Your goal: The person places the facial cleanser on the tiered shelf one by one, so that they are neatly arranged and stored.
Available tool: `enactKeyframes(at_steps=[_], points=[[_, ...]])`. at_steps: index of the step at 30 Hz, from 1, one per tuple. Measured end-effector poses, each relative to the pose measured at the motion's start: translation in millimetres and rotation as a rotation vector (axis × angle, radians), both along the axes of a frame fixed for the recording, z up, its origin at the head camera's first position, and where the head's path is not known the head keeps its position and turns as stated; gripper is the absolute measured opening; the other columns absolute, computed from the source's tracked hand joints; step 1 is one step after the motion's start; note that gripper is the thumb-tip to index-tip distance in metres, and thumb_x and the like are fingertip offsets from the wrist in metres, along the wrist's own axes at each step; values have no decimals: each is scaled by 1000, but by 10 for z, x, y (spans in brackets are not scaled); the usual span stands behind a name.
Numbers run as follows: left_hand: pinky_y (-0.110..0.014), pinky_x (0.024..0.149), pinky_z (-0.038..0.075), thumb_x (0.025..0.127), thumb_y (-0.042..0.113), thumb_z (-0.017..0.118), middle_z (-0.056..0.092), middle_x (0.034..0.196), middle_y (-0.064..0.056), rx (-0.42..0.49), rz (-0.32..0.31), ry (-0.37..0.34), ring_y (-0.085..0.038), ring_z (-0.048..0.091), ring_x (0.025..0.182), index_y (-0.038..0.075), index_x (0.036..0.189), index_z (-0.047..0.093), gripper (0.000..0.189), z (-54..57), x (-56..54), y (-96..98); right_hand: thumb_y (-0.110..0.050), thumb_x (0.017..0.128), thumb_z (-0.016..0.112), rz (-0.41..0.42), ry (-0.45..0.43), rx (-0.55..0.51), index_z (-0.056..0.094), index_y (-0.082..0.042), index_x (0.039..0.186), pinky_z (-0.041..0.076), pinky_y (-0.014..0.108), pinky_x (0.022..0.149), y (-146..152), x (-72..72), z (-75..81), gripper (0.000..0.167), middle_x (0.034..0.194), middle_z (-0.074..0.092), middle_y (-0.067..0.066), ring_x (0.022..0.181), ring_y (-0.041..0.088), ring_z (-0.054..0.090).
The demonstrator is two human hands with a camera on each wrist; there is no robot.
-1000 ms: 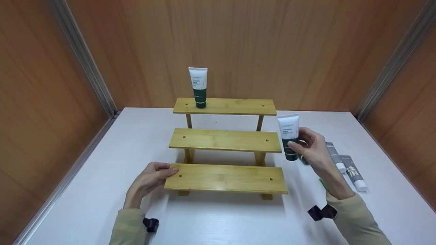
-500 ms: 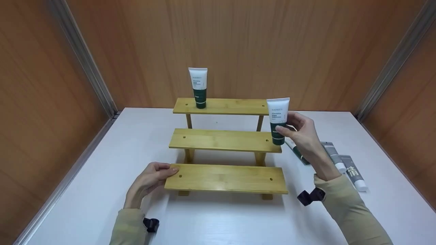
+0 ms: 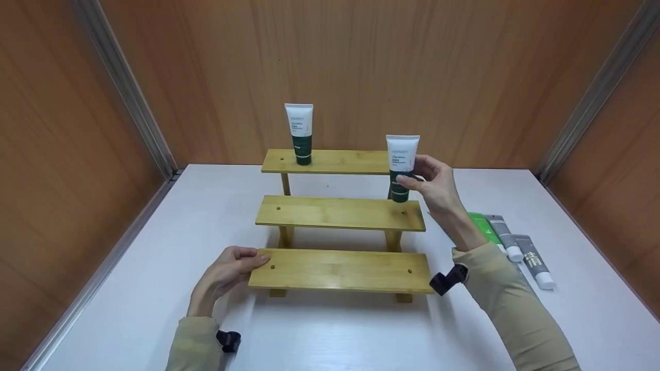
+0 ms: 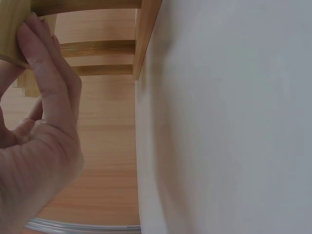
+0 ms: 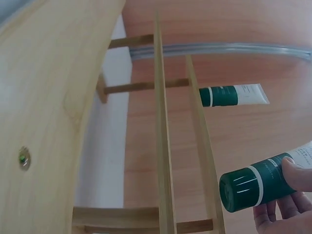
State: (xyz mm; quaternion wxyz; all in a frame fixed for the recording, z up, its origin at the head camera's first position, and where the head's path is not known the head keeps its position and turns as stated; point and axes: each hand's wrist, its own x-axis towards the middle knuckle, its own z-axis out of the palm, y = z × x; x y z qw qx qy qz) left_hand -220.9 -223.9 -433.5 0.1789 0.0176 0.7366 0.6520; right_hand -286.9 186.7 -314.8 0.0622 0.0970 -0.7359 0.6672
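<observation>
A three-tier bamboo shelf [image 3: 340, 270] stands on the white table. My left hand [image 3: 232, 268] pinches the left end of its lowest board, thumb on top and fingers beneath; the left wrist view shows those fingers [image 4: 48, 73] under the wood. In my right hand [image 3: 438, 188] is a white and dark green squeeze tube [image 3: 402, 154], held upright with its cap down. It overlaps the right part of the middle and top boards in the head view; the right wrist view shows its green cap [image 5: 239, 190] apart from the boards. A matching tube [image 3: 301, 126] stands on the top board's left end.
Two grey tubes [image 3: 536, 263] and a green tube [image 3: 483, 226] lie on the table at the right, partly behind the right forearm. Wood-look panels [image 3: 361, 77] close in the back and both sides.
My right hand has carried the tube up, left and toward the back, from beside the shelf to over its right part. My left hand has stayed on the lowest board.
</observation>
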Motion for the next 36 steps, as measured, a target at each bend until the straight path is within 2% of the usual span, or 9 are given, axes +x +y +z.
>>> enactKeyframes(at_steps=[7, 13, 18, 26, 30, 36], points=[[-21, 72, 59, 94, 23, 71, 73, 92, 1, -6, 6, 0, -9, 71, 82, -2, 105, 64, 29, -4, 5, 0, 0, 93, 69, 5, -20, -62, 53, -1, 138, 38, 43, 119, -166, -150, 28, 48, 138, 58, 16, 122, 23, 55], [-21, 72, 59, 95, 22, 71, 72, 91, 1, 7, 1, 4, -9, 71, 81, 0, 101, 65, 24, -8, 12, -8, 2, 92, 68, 3, -33, -103, 53, 0, 138, 40, 42, 118, -332, -270, 32, 49, 141, 57, 20, 121, 25, 55], [-21, 72, 60, 95, 21, 70, 73, 91, 1, 32, -4, 0, -9, 72, 81, -3, 104, 64, 26, -13, 9, -8, 3, 91, 70, -22, -57, -151, 55, -2, 138, 41, 41, 117, -448, -350, 45, 49, 139, 59, 18, 120, 23, 57], [-22, 72, 60, 95, 22, 71, 74, 91, 0, 17, 6, 0, -10, 73, 81, -6, 110, 63, 33, 1, 12, -4, -3, 93, 70, -27, -85, -163, 53, -7, 141, 45, 42, 113, -569, -463, 79, 50, 139, 59, 15, 124, 25, 58], [-22, 73, 60, 94, 23, 72, 74, 93, 0, 10, 8, -7, -11, 73, 83, -8, 114, 61, 38, 9, 14, 2, -4, 93, 70, -30, -71, -152, 54, -8, 140, 43, 44, 115, -614, -499, 93, 49, 139, 60, 15, 123, 25, 57], [-22, 73, 60, 94, 23, 72, 74, 93, 0, 5, 13, -8, -11, 73, 83, -6, 111, 62, 35, 10, 11, 5, 0, 92, 70, -37, -13, -150, 56, -3, 138, 43, 41, 116, -683, -548, 118, 48, 139, 60, 18, 123, 25, 57]])
